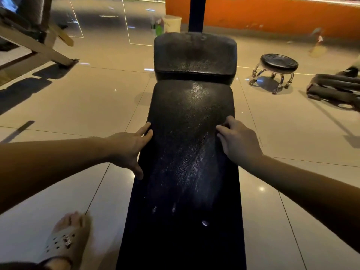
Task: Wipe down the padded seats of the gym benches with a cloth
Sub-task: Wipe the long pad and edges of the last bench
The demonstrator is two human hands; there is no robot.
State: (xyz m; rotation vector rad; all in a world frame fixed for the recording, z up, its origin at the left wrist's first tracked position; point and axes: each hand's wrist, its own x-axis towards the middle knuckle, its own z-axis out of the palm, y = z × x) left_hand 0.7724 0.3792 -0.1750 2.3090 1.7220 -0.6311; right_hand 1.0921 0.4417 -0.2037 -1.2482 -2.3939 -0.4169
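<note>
A black padded seat was seen running from 6 o'clock up through the centre of the view, its textured cover marked by glossy streaks and a few bright droplets toward 6 o'clock. A shorter black pad was set just beyond it at 12 o'clock, with a narrow gap between the two. The left hand was laid against the seat's edge at 9 o'clock, fingers straight and spread, nothing grasped. The right hand was rested on the opposite edge at 3 o'clock, fingers extended onto the padding, also released.

The bench was surrounded by a floor of large, glossy beige tiles in which ceiling lights were reflected. An orange wall was seen at 1 o'clock, with a dark upright post rising behind the short pad. A white bucket and a green bottle were stood together near 12 o'clock. A low round stool with chrome legs was placed at 2 o'clock, dark rolled pads at 3 o'clock, and a slanted wooden frame at 10 o'clock. A foot in a perforated sandal was planted at 7 o'clock.
</note>
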